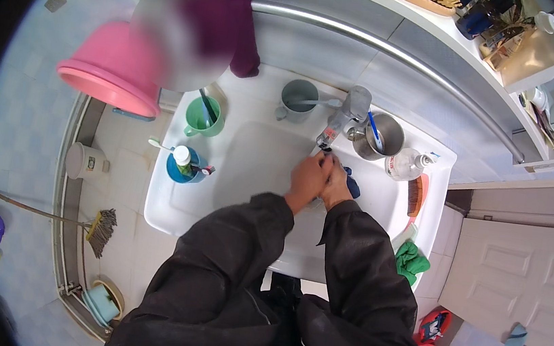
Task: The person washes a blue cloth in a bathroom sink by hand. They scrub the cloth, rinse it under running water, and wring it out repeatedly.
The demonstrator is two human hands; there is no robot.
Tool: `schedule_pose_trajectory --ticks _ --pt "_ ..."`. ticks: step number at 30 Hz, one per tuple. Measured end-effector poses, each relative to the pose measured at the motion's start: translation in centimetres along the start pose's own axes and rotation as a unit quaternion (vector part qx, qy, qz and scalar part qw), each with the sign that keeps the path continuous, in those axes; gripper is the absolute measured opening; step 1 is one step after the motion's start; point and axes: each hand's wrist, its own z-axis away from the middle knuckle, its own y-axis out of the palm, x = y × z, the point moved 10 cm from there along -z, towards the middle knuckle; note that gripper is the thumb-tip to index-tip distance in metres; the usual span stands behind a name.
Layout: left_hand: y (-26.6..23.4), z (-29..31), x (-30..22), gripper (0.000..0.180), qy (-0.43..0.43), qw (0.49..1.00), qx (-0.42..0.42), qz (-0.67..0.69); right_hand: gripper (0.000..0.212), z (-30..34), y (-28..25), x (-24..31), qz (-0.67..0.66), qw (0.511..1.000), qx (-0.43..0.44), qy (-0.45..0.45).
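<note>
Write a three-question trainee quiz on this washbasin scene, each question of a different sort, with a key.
1. True or false: the left hand and right hand are held wide apart.
2. Which stands nearest the metal mug: a) the green cup, b) the pump bottle, c) the blue cup?
3. What colour is the cloth at the basin's near right corner?

Key: 1. False; they are together, near the faucet. 2. b. 3. Green.
</note>
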Motion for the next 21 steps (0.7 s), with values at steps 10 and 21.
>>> schedule_pose_trajectory --ticks 10,21 --pt "1.9 -0.3 8.8 0.054 -0.154 0.913 0.241 0.290 0.031 4.4 4.5 2.2 -0.158 0.972 0.171 0.027" --pt "0.8 -0.9 3.2 0.026 -0.003 0.964 0.162 0.209 0.051 1.7 -3.4 -2.3 -0.061 0.994 -0.013 0.086"
